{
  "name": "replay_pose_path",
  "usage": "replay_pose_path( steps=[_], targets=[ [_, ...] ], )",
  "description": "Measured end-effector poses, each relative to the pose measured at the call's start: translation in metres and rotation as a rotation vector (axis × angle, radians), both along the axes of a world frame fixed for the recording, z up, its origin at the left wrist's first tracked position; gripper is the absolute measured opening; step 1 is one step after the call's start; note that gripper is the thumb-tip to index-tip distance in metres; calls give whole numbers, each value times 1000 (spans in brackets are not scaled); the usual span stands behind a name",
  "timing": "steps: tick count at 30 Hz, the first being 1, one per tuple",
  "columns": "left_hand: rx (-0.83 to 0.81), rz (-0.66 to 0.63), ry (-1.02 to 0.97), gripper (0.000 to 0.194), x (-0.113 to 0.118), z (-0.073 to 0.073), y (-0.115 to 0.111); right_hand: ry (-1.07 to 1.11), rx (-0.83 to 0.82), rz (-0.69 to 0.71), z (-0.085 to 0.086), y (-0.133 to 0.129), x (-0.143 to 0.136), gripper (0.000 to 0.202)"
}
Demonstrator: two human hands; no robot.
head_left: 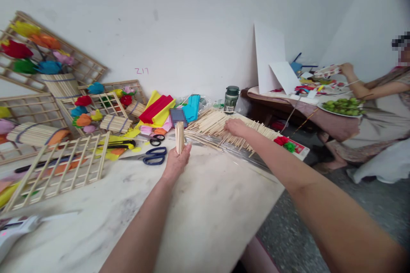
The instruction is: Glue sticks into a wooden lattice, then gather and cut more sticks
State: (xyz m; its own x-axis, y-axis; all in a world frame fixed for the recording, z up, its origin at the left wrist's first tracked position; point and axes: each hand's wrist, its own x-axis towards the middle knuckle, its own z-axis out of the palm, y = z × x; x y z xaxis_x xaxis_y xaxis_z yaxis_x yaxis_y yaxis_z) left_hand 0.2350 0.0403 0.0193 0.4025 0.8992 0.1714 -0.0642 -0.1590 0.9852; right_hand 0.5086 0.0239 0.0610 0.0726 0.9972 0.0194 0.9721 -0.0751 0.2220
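Note:
My left hand [178, 161] is wrapped round an upright bundle of wooden sticks [180, 138] above the pale tabletop. Farther right, my right hand [236, 127] reaches onto a wide pile of loose wooden sticks [211, 123]. Its fingers are bent down among them, and whether they pinch a stick is too small to make out. Just left of the bundle lie dark blue scissors [155, 156] and a smaller black-handled pair [156, 140]. Red and yellow paper sheets [157, 108] rest behind them.
Stick lattices [64, 170] and stick vases with paper flowers [60, 83] crowd the left side. A white glue gun [19, 230] lies at the near left. Behind the pile stands a green bottle [231, 99]. At a second table, a person [378, 89] sits near a plate of green fruit [342, 106].

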Motion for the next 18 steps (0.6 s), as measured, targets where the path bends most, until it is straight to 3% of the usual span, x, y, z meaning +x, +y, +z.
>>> replay_pose_path(
  steps=[18],
  targets=[
    [-11, -28, -63, 44, 0, -2, 0, -36, 62, 53, -10, 4, 12, 27]
  ],
)
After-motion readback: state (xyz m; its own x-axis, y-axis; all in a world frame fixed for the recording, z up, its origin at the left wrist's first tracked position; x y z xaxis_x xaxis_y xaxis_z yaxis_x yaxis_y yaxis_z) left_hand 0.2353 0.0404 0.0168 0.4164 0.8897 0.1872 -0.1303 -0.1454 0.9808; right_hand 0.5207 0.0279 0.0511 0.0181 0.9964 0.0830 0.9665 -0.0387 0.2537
